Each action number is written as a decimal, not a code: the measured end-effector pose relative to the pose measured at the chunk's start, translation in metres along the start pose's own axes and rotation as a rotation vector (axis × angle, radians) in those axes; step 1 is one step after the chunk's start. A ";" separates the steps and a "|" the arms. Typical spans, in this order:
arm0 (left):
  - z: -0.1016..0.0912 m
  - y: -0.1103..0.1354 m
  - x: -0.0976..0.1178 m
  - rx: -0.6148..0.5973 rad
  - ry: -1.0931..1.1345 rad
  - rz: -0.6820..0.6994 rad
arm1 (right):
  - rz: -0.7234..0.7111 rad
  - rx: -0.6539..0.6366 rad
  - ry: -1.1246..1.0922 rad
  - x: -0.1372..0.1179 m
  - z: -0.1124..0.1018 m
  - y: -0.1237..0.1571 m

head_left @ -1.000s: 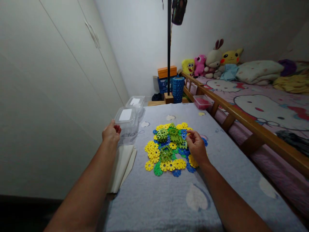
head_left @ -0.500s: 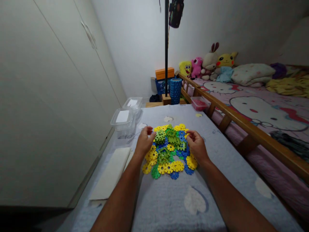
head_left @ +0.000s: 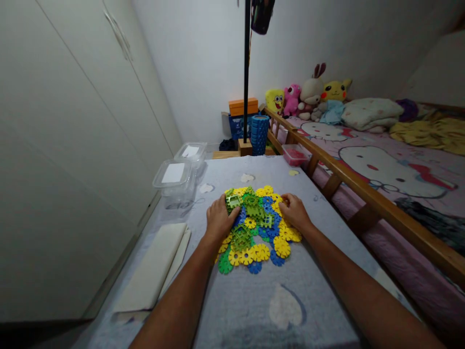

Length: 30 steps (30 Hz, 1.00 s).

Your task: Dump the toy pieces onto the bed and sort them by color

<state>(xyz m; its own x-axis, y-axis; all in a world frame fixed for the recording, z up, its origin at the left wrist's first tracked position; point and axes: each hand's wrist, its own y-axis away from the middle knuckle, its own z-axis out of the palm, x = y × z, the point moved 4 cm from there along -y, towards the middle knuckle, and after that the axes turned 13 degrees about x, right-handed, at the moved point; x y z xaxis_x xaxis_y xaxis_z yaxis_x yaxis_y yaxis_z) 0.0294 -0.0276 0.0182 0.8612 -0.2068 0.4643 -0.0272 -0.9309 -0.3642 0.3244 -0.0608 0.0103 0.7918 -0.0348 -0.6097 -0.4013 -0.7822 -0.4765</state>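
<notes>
A pile of flat plastic snowflake pieces (head_left: pixel 258 251) in yellow, blue and green lies on the blue-grey cloth (head_left: pixel 254 305) in front of me. Green lattice blocks (head_left: pixel 251 203) sit on top of the pile. My left hand (head_left: pixel 218 219) rests on the pile's left side, its fingers closed round a light green lattice block (head_left: pixel 234 200). My right hand (head_left: pixel 296 212) lies on the pile's right edge with curled fingers pressed among yellow pieces; what they hold is hidden.
Two clear lidded tubs (head_left: pixel 175 178) stand at the left edge, a folded white sheet (head_left: pixel 152 269) nearer me. A wooden bed rail (head_left: pixel 348 182) runs along the right. A black pole (head_left: pixel 246 72), a blue roller (head_left: pixel 258 133) and a pink box (head_left: pixel 295 154) stand at the far end.
My left hand left the clear tub, crossed to the pile and closed on a green block. My right hand sank lower onto the pile's right edge.
</notes>
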 end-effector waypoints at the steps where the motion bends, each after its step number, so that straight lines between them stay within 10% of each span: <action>1: 0.003 -0.003 0.003 -0.003 0.022 0.004 | -0.024 -0.013 0.007 -0.004 0.005 0.004; 11: 0.010 -0.013 0.008 0.001 0.269 0.108 | -0.110 -0.085 -0.242 -0.023 0.012 -0.020; 23: 0.005 -0.032 -0.038 0.252 0.132 -0.112 | 0.560 0.175 -0.370 0.052 0.038 -0.132; 30: 0.008 -0.030 -0.043 0.277 0.201 -0.151 | 0.696 0.166 -0.540 0.069 0.048 -0.179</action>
<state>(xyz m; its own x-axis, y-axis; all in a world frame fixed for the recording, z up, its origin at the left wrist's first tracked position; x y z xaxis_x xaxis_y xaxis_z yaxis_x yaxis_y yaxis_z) -0.0032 0.0120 0.0032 0.7273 -0.1539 0.6688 0.2544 -0.8447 -0.4710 0.4290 0.1066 0.0226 0.0366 -0.1376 -0.9898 -0.8047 -0.5913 0.0525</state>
